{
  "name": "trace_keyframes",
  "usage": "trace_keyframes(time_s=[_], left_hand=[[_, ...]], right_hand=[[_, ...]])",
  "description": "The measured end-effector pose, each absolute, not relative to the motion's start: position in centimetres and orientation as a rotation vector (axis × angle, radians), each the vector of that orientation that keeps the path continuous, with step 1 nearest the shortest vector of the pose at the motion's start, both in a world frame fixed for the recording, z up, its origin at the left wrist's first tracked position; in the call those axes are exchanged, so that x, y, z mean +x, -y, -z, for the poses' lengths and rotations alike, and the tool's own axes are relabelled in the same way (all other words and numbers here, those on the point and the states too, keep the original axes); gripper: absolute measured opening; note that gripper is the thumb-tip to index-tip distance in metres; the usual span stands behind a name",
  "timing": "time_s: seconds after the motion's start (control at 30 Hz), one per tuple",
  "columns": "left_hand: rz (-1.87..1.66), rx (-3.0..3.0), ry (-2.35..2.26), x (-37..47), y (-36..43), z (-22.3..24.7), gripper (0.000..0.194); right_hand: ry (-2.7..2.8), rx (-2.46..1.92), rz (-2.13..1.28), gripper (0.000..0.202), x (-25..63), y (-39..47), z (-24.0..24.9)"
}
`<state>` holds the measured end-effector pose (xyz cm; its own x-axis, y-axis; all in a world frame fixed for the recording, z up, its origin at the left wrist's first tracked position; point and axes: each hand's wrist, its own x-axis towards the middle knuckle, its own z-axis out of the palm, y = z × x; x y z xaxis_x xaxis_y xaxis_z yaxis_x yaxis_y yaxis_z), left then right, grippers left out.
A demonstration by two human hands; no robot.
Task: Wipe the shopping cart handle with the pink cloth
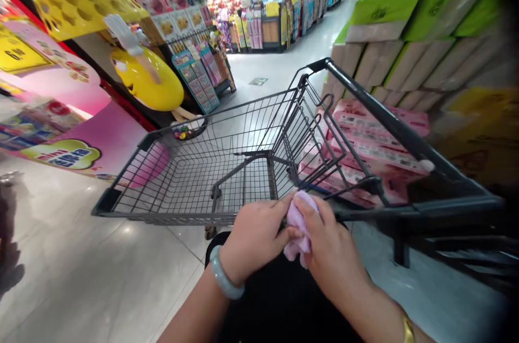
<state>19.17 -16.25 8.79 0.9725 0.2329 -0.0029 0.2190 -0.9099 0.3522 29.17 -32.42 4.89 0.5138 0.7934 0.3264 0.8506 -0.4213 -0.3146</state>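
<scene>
A crumpled lilac cloth point(298, 227) is bunched between my two hands, just over the near rim of a dark wire shopping cart point(190, 170). My left hand point(259, 232), with a pale bangle at the wrist, has its fingers closed around the cloth's left side. From the other side my right hand point(330, 243) grips the cloth, its thumb and fingers pressed into it. The cloth partly hides the cart rim behind it. Whether either hand also touches the rim, I cannot tell.
Stacked green-topped packs point(383, 5) and pink packs point(360, 143) stand right of the cart. At left is a pink display point(97, 143) with a yellow cartoon figure point(150, 81). A tiled aisle point(259, 67) leads back toward stocked shelves point(263, 24).
</scene>
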Motion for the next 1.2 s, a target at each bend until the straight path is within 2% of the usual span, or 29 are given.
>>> trace_keyframes(time_s=[0.1, 0.23, 0.33, 0.43, 0.53, 0.73, 0.87, 1.0, 1.07, 1.2], left_hand=[[-0.02, 2.692, -0.296, 19.4, 15.7, -8.5, 0.089], [0.078, 2.591, -0.252, 19.8, 15.0, -8.9, 0.094], [0.216, 2.513, -0.255, 20.7, 14.3, -9.6, 0.09], [0.37, 2.475, -0.243, 22.4, 13.6, -10.1, 0.075], [0.383, 2.444, -0.251, 23.9, 13.1, -10.1, 0.065], [0.326, 2.316, -0.274, 23.6, 13.9, -10.1, 0.09], [0.326, 2.351, -0.495, 23.0, 15.6, -10.5, 0.09], [0.419, 2.356, -0.722, 23.6, 16.5, -11.2, 0.078], [0.485, 2.348, -0.766, 23.9, 16.6, -11.6, 0.073], [0.558, 2.371, -0.794, 24.4, 16.6, -12.1, 0.059]], right_hand=[[1.428, -2.231, 0.161, 0.066, 29.8, 32.8, -4.1], [1.571, -2.237, 0.084, 0.054, 30.4, 34.0, -4.1], [1.622, -2.314, -0.036, 0.059, 30.2, 34.4, -4.6], [1.562, -2.307, -0.247, 0.061, 29.9, 34.6, -5.8], [1.487, -2.423, -0.364, 0.061, 30.5, 34.4, -8.4], [1.836, -2.529, -0.637, 0.035, 34.5, 29.6, -15.7], [2.021, -2.511, -0.964, 0.019, 37.4, 25.9, -18.3], [2.26, -2.411, -1.173, 0.026, 39.6, 25.0, -19.7], [2.423, -2.312, -1.237, 0.036, 39.9, 24.9, -19.9], [2.372, -2.262, -1.137, 0.037, 38.5, 24.1, -18.6]])
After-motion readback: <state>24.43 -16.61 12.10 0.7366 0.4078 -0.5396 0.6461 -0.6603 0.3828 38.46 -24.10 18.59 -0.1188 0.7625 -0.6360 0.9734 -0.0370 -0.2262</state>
